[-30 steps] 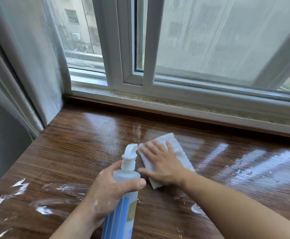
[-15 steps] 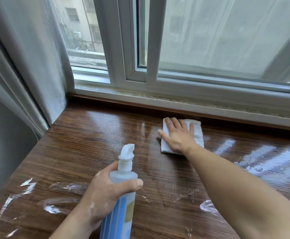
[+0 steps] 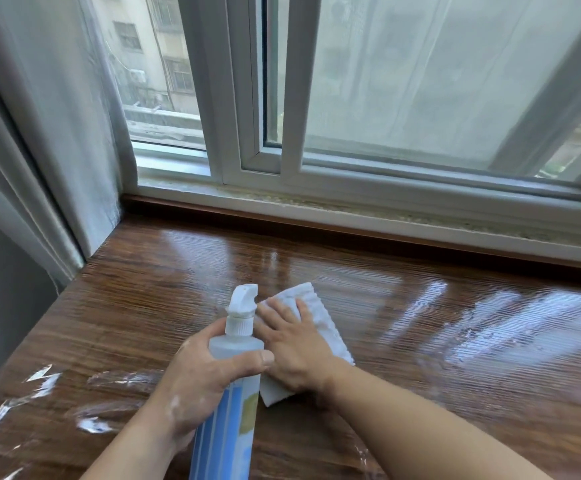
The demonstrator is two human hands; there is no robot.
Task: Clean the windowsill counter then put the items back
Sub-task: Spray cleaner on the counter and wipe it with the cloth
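Cloth (image 3: 320,323), white and folded, lies flat on the wet wooden desk (image 3: 143,306), just right of the spray bottle (image 3: 235,344). Right grip (image 3: 296,348) presses it down, fingers straight and spread. Left grip (image 3: 195,379) is curled round the bottle's shoulder, nozzle pointing toward the window frame (image 3: 351,199). Judged step: wiping; no items returned yet. The next move probably calls for even, flat strokes across the streaked film left of the bottle.

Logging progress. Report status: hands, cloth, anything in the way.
Left hand grips spray bottle. Right hand flat on white cloth, on wet counter. Bottle crowds cloth's left side.
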